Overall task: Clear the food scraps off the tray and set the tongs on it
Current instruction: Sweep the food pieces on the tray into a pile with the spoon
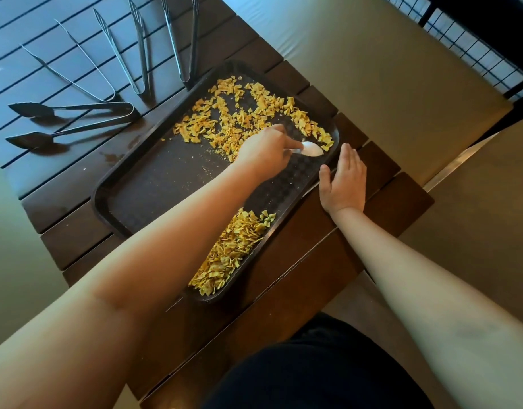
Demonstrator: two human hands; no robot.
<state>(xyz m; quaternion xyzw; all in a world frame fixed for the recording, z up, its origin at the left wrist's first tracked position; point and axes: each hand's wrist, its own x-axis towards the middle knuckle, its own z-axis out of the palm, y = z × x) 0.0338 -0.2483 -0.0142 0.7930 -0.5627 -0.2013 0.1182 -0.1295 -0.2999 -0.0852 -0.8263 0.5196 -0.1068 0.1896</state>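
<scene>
A dark rectangular tray (pixel 154 184) with rounded corners and a finely dimpled floor lies askew on a dark slatted wooden table (pixel 284 290). Thin, angular yellow-orange food scraps (pixel 248 113) are scattered loose over its far half; a denser heap of scraps (pixel 233 252) is banked against the near rim. The left hand (pixel 263 152) reaches across the tray, fingers curled round the handle of a white spoon (pixel 312 149) whose smooth oval bowl lies among the scraps at the far right corner. The right hand (pixel 344 178) rests flat, fingers straight, on the table against the tray's right rim. Five metal tongs (pixel 136 51), slender and polished, lie fanned on the slats beyond the tray, one pair (pixel 74 119) with dark spoon-shaped tips.
</scene>
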